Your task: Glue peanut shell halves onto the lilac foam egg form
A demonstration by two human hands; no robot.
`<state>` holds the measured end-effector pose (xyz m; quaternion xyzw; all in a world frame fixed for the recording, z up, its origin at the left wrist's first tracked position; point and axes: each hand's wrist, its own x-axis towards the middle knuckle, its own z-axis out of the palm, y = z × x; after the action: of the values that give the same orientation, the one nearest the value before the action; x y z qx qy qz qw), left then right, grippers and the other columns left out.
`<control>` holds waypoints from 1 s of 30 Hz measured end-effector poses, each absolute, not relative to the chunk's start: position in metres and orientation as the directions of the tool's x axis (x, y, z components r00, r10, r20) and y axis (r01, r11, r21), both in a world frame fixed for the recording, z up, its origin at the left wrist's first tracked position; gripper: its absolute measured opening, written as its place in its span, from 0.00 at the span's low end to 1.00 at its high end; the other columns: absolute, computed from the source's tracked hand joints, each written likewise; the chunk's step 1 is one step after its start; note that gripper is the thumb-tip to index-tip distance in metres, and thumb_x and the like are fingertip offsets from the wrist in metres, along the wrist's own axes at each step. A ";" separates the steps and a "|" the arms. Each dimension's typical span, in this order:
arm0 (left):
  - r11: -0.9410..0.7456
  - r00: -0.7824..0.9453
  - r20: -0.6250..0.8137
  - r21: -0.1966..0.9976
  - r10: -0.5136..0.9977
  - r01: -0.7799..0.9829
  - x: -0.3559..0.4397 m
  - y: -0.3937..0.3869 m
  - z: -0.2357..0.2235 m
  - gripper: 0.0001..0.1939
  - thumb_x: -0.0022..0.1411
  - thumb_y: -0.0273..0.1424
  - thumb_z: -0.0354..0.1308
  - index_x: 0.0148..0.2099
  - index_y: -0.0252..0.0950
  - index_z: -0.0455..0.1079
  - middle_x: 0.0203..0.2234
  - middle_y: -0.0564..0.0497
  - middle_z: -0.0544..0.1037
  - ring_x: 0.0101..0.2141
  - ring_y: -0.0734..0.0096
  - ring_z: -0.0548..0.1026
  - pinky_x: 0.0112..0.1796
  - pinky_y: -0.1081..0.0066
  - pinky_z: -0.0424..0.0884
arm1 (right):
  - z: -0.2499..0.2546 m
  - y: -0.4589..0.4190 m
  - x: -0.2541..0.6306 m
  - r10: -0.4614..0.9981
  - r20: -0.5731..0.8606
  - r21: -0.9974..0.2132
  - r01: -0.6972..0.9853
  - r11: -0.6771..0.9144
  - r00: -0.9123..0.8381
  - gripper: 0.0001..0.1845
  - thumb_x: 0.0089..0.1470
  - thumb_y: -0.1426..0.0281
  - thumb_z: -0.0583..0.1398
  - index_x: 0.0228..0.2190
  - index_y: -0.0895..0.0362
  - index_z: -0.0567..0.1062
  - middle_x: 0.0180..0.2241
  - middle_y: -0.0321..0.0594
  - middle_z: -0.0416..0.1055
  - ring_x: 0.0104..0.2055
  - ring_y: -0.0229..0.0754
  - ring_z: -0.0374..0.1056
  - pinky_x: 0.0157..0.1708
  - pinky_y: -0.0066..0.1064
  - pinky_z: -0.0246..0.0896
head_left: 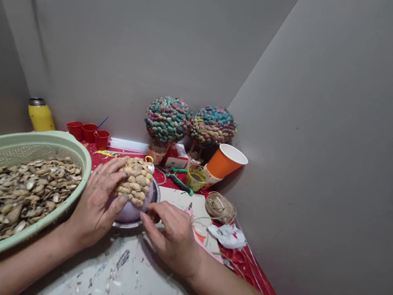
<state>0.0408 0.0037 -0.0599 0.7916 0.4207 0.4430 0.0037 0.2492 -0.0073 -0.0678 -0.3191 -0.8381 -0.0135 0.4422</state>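
Note:
A smooth, round purple ball [129, 213], perhaps a balloon, rests in a metal bowl [156, 192]. Rows of tan peanut shells [138, 176] cover its upper part, while its lower near side is bare. My left hand [102, 197] curves around the ball's left side, fingers on the shells and thumb near their lower edge. At the ball's lower right is my right hand [171, 232], with thumb and index finger brought together close to the purple surface. Whatever sits between those fingertips is too small to make out.
A green basket [86, 170] of peanut shells stands left. Behind are a yellow bottle [41, 115], red cups [101, 140], two colourful shell-covered balls [168, 119] on stands and an orange paper cup [224, 164]. Green-handled pliers [181, 184] and twine [220, 207] lie to the right.

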 end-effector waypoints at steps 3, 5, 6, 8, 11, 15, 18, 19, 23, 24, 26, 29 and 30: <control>-0.647 0.255 0.695 0.384 0.672 0.658 0.040 0.004 -0.060 0.15 0.70 0.35 0.45 0.57 0.42 0.58 0.63 0.42 0.61 0.64 0.55 0.56 0.60 0.44 0.53 | -0.065 -0.009 0.253 0.509 0.782 -0.287 0.517 0.806 -0.360 0.05 0.61 0.71 0.58 0.40 0.57 0.70 0.31 0.41 0.73 0.32 0.43 0.69 0.32 0.34 0.66; -0.652 0.252 0.701 0.387 0.667 0.652 0.040 0.004 -0.061 0.15 0.70 0.35 0.44 0.57 0.42 0.58 0.63 0.42 0.61 0.64 0.55 0.56 0.61 0.44 0.52 | -0.063 -0.009 0.252 0.497 0.805 -0.297 0.504 0.811 -0.324 0.12 0.59 0.71 0.59 0.46 0.56 0.68 0.41 0.47 0.73 0.43 0.48 0.69 0.42 0.42 0.67; -0.654 0.247 0.705 0.389 0.665 0.649 0.040 0.004 -0.061 0.15 0.71 0.35 0.43 0.57 0.42 0.59 0.63 0.42 0.61 0.64 0.55 0.56 0.61 0.44 0.52 | -0.063 -0.008 0.251 0.488 0.816 -0.295 0.501 0.813 -0.311 0.15 0.59 0.72 0.60 0.48 0.55 0.68 0.45 0.50 0.71 0.48 0.51 0.67 0.46 0.47 0.65; -0.658 0.243 0.711 0.392 0.661 0.643 0.040 0.004 -0.062 0.16 0.71 0.36 0.43 0.58 0.43 0.58 0.63 0.42 0.61 0.64 0.55 0.56 0.60 0.44 0.52 | -0.062 -0.005 0.248 0.447 0.838 -0.260 0.492 0.831 -0.313 0.16 0.58 0.75 0.60 0.49 0.53 0.69 0.50 0.50 0.67 0.53 0.52 0.64 0.50 0.51 0.62; -0.652 0.245 0.701 0.397 0.670 0.646 0.040 0.003 -0.063 0.19 0.71 0.37 0.42 0.62 0.43 0.56 0.64 0.43 0.60 0.64 0.55 0.55 0.61 0.44 0.52 | -0.062 0.000 0.243 0.340 0.866 -0.158 0.444 0.882 -0.366 0.15 0.57 0.79 0.59 0.45 0.54 0.73 0.45 0.47 0.68 0.48 0.50 0.65 0.47 0.47 0.63; -0.644 0.250 0.690 0.397 0.679 0.654 0.040 0.002 -0.062 0.21 0.72 0.38 0.41 0.63 0.43 0.55 0.64 0.43 0.60 0.64 0.55 0.55 0.61 0.45 0.51 | -0.061 0.005 0.241 0.270 0.862 -0.073 0.422 0.904 -0.429 0.13 0.57 0.79 0.57 0.43 0.57 0.74 0.38 0.45 0.70 0.41 0.48 0.65 0.41 0.45 0.63; -0.639 0.248 0.686 0.399 0.684 0.657 0.040 0.001 -0.062 0.20 0.72 0.38 0.40 0.63 0.43 0.55 0.64 0.43 0.61 0.64 0.56 0.55 0.61 0.45 0.51 | -0.059 0.006 0.242 0.253 0.853 -0.034 0.435 0.900 -0.457 0.13 0.58 0.79 0.55 0.43 0.57 0.74 0.35 0.45 0.72 0.39 0.48 0.65 0.39 0.44 0.63; -0.638 0.247 0.686 0.400 0.684 0.658 0.040 0.001 -0.062 0.20 0.72 0.38 0.40 0.63 0.42 0.55 0.64 0.43 0.61 0.64 0.56 0.55 0.61 0.46 0.51 | -0.058 0.006 0.242 0.250 0.848 -0.023 0.439 0.898 -0.468 0.13 0.58 0.80 0.55 0.43 0.58 0.74 0.35 0.46 0.72 0.39 0.48 0.65 0.39 0.44 0.63; -0.643 0.254 0.687 0.394 0.680 0.657 0.040 0.002 -0.063 0.21 0.72 0.40 0.40 0.63 0.41 0.54 0.63 0.42 0.61 0.64 0.56 0.55 0.62 0.46 0.50 | -0.058 0.005 0.242 0.249 0.837 -0.007 0.446 0.895 -0.488 0.12 0.57 0.81 0.56 0.41 0.60 0.74 0.34 0.47 0.73 0.39 0.48 0.66 0.39 0.43 0.64; -0.644 0.255 0.688 0.393 0.679 0.656 0.040 0.002 -0.064 0.22 0.72 0.40 0.39 0.63 0.41 0.54 0.63 0.42 0.61 0.64 0.56 0.55 0.62 0.46 0.50 | -0.059 0.005 0.242 0.248 0.838 -0.005 0.448 0.894 -0.486 0.12 0.57 0.81 0.56 0.41 0.60 0.74 0.34 0.48 0.73 0.39 0.48 0.66 0.39 0.43 0.64; -0.644 0.252 0.691 0.392 0.677 0.657 0.040 0.002 -0.064 0.22 0.72 0.41 0.39 0.63 0.41 0.53 0.63 0.42 0.61 0.64 0.56 0.55 0.62 0.46 0.50 | -0.060 0.006 0.240 0.248 0.840 -0.003 0.452 0.892 -0.484 0.11 0.57 0.81 0.56 0.41 0.61 0.74 0.34 0.48 0.73 0.39 0.48 0.66 0.38 0.43 0.64; -0.640 0.246 0.692 0.393 0.678 0.661 0.040 0.003 -0.066 0.22 0.72 0.42 0.38 0.63 0.40 0.53 0.63 0.41 0.61 0.64 0.56 0.55 0.61 0.46 0.50 | -0.060 0.006 0.239 0.261 0.840 -0.018 0.456 0.890 -0.476 0.11 0.57 0.80 0.56 0.41 0.59 0.74 0.34 0.47 0.73 0.38 0.48 0.66 0.37 0.42 0.63; -0.641 0.248 0.692 0.392 0.679 0.660 0.040 0.003 -0.066 0.23 0.72 0.42 0.38 0.63 0.40 0.54 0.63 0.41 0.61 0.64 0.56 0.55 0.61 0.46 0.50 | -0.059 0.006 0.239 0.271 0.838 -0.030 0.456 0.889 -0.473 0.11 0.58 0.80 0.56 0.42 0.59 0.74 0.34 0.46 0.73 0.38 0.48 0.66 0.37 0.42 0.63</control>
<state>0.0401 0.0030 -0.0658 0.7898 0.4238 0.4433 0.0103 0.2391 0.0056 -0.0593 -0.2133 -0.8524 -0.0991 0.4670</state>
